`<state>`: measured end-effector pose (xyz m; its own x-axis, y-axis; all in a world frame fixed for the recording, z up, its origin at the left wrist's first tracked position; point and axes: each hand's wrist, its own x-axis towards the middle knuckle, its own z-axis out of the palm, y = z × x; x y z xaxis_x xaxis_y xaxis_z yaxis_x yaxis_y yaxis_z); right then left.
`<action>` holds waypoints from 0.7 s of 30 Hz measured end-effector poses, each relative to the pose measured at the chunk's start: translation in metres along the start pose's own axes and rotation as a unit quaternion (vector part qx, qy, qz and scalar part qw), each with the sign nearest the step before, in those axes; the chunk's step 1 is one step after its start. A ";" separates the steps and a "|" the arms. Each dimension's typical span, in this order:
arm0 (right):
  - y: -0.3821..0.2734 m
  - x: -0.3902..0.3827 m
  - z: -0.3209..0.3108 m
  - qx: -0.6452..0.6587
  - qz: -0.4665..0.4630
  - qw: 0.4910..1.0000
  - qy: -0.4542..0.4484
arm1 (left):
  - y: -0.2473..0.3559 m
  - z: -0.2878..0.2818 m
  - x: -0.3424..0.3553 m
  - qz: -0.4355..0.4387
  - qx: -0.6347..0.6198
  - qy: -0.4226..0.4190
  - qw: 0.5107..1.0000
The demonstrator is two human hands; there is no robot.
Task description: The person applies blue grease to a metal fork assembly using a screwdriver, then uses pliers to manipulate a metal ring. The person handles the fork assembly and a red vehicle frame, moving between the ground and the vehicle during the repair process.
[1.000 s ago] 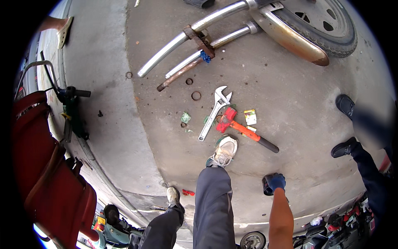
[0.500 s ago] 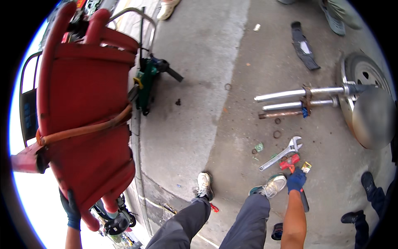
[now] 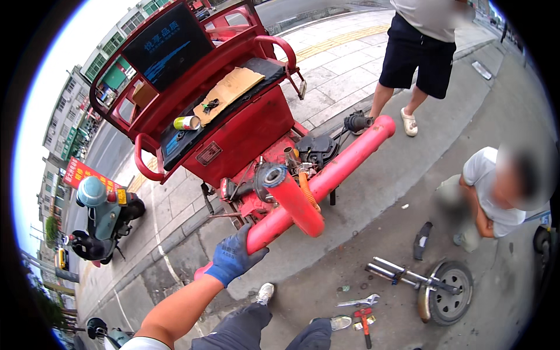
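My left hand (image 3: 230,258), in a blue glove, is wrapped round the lower left part of a thick red tube bar (image 3: 350,166) at the front of a red three-wheeled cargo vehicle (image 3: 256,131). A short, open-ended red steering tube (image 3: 296,205) crosses the bar near its middle. Behind them show a dark motor part (image 3: 318,150) and an orange corrugated hose (image 3: 308,191). My right hand is out of view. On the ground lie a red-headed hammer (image 3: 364,321) and an adjustable wrench (image 3: 357,302), close to my feet.
A front wheel (image 3: 458,291) with chrome fork legs (image 3: 391,269) lies on the ground at right. One person (image 3: 417,52) stands at the far side; another (image 3: 490,192) crouches at right. Cardboard (image 3: 230,90) and a can (image 3: 186,123) rest on the seat. A scooter (image 3: 99,216) is parked left.
The view has swung up and left, bringing the whole vehicle into sight. My right hand has let go of the hammer and left the view. My left hand still holds the red frame.
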<state>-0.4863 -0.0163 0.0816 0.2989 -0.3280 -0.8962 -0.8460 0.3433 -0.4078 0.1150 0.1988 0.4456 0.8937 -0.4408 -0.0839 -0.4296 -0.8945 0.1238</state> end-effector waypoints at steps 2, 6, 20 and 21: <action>-0.055 -0.060 0.010 0.025 -0.024 0.999 0.007 | -0.005 0.002 0.003 0.006 -0.041 0.009 0.999; -0.172 -0.125 0.036 0.055 0.003 0.998 0.037 | -0.028 0.000 -0.011 -0.033 -0.080 -0.014 0.996; -0.337 -0.201 0.186 -0.012 -0.132 0.991 0.025 | -0.179 0.022 -0.055 -0.026 -0.390 -0.115 0.913; -0.326 -0.185 0.170 -0.075 -0.097 0.991 0.056 | -0.195 0.045 -0.062 -0.084 -0.402 -0.126 0.903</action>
<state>-0.1909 0.0818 0.3506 0.4188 -0.4729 -0.7752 -0.8358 0.1328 -0.5327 0.1376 0.3976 0.3827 0.8366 -0.3966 -0.3780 0.0330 -0.6521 0.7574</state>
